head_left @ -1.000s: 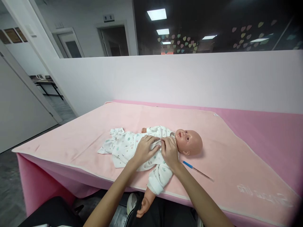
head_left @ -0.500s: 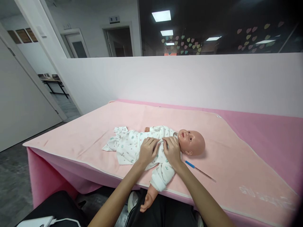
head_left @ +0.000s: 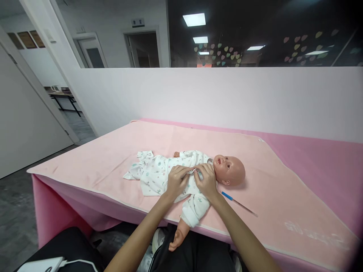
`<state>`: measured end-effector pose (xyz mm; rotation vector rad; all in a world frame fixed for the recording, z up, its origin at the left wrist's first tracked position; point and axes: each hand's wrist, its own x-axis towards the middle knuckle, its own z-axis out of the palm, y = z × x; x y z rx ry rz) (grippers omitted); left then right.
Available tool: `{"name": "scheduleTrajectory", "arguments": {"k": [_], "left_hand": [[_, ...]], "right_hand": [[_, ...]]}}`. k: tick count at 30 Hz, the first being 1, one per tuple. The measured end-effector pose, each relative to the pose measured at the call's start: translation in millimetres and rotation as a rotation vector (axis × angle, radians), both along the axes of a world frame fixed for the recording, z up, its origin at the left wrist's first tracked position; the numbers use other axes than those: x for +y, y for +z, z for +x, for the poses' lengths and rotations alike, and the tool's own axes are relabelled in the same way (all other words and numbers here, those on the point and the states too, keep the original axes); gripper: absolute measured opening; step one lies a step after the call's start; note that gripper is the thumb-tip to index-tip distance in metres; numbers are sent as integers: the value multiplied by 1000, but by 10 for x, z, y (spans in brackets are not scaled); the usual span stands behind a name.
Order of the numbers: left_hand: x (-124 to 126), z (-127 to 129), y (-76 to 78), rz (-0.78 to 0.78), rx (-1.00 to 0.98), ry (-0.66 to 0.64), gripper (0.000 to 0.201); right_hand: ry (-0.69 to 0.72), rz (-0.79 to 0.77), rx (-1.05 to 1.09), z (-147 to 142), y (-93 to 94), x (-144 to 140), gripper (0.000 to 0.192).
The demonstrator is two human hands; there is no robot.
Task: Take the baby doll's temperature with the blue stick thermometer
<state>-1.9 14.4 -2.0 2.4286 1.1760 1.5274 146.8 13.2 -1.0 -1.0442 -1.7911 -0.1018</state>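
A baby doll lies on its back with its head to the right, dressed in white printed baby clothes. At the doll's chest, my left hand pinches the front edge of the clothing. Close beside it, my right hand pinches the same edge, and a bit of white trim shows between the fingertips. One doll arm hangs over the near table edge from a bunched sleeve. Right of my right forearm lies a thin tool with a blue handle and a metal shaft.
A pale pink blanket covers the table over a darker pink cloth. Behind it stands a white wall with a window above. A white device with a cable rests on my leg at the lower left.
My fingertips have shifted slightly at the chest, and more of the white clothing edge shows between them. The doll and the blue-handled tool stay in place.
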Motion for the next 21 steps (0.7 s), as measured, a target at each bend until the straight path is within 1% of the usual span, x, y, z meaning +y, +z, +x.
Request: {"name": "scheduleTrajectory", "arguments": {"k": [8, 16, 21], "left_hand": [[-9, -21, 23, -31, -63, -56, 32], [-45, -4, 57, -18, 7, -18, 22], [-61, -3, 78, -15, 20, -14, 24]], "right_hand": [[1, -10, 4, -7, -27, 24, 13], [-1, -6, 34, -2, -12, 5, 15], [-7, 0, 38, -7, -9, 2, 16]]}}
